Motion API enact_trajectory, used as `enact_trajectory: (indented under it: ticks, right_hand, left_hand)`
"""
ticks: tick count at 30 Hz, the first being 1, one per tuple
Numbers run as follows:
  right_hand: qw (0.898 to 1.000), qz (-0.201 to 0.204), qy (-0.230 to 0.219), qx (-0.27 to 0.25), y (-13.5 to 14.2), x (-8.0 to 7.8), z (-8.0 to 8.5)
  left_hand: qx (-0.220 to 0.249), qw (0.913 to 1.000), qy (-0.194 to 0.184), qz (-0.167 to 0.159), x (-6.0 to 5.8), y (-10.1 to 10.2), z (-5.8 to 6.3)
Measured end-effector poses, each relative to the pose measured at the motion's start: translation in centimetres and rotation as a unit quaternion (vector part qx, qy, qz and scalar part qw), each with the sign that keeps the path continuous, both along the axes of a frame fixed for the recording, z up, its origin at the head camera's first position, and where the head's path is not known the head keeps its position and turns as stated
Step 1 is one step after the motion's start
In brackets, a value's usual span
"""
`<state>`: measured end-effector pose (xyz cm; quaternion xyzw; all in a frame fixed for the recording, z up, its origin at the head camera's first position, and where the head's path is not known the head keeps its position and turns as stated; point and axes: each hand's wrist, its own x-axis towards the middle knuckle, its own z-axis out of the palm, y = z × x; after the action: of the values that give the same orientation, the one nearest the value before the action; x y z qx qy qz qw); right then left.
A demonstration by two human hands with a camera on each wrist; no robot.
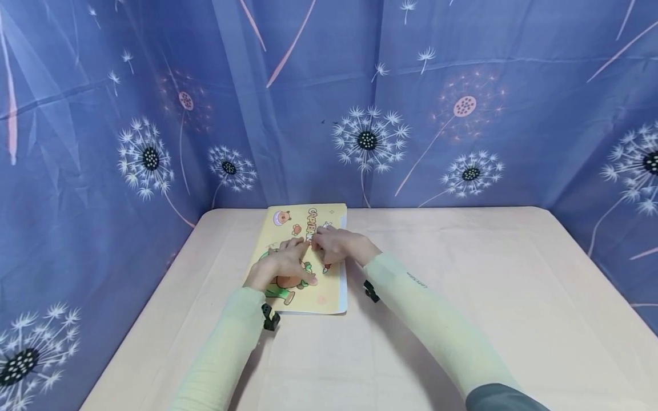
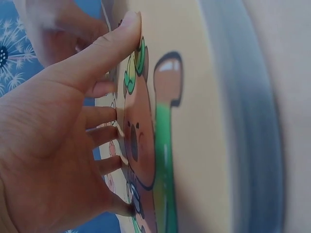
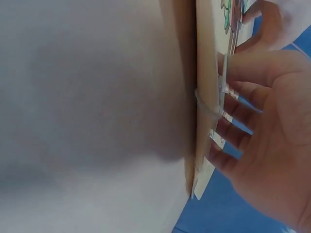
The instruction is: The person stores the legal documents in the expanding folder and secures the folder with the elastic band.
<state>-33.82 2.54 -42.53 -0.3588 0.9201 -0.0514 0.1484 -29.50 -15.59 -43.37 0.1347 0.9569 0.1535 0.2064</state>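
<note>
A yellow folder [image 1: 329, 299] printed with cartoon capybaras lies on the table, a bluish strip showing along its right edge. My left hand [image 1: 283, 262] rests on its cover with fingers spread, and the left wrist view shows the fingertips touching the surface. At the folder's right half, my right hand [image 1: 336, 244] has bent fingers close to the left hand. In the right wrist view a pale translucent strap [image 3: 206, 104] curves round the folder's edge. The thumb and fingers of the right hand pinch at this strap; their exact contact is partly hidden.
The pale tabletop [image 1: 462, 274] extends right of the folder. A blue curtain [image 1: 308, 114] with dandelion prints hangs behind and along both sides. Black wrist mounts [image 1: 269, 317] sit below the hands, near the table surface.
</note>
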Motion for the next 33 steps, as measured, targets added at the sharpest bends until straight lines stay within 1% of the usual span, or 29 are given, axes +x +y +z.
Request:
enact_trajectory:
  ticks: [5, 9, 12, 16, 22, 28, 33]
  right_hand:
    - [0.999, -0.014, -0.038, -0.031, 0.5, 0.0, -0.2]
    - [0.996, -0.02, -0.048, -0.075, 1.4, -0.2, -0.6]
    - [0.992, -0.033, -0.055, -0.111, 2.3, -0.5, -1.2]
    - [0.986, -0.054, -0.072, -0.142, 3.5, -0.6, -1.7]
    - [0.985, -0.056, -0.076, -0.145, 4.9, -0.1, -1.5]
    - [0.989, -0.078, -0.043, -0.117, 6.0, 0.7, -1.2]
    - [0.991, -0.088, -0.03, -0.1, 6.3, 1.0, -1.2]
  left_hand:
    - [0.003, 1.0, 0.001, -0.001, 0.0, 0.0, -0.2]
    - [0.007, 1.0, 0.004, -0.002, 0.1, 0.0, -0.2]
    - [0.013, 0.9999, 0.007, 0.0, 0.1, -0.1, -0.2]
    - [0.019, 0.9998, 0.008, -0.001, 0.1, -0.1, -0.1]
    - [0.016, 0.9998, 0.009, -0.002, 0.2, -0.3, -0.2]
    - [0.017, 0.9998, 0.011, -0.005, 0.3, -0.2, -0.2]
    - [0.018, 0.9998, 0.011, -0.005, 0.4, -0.2, -0.2]
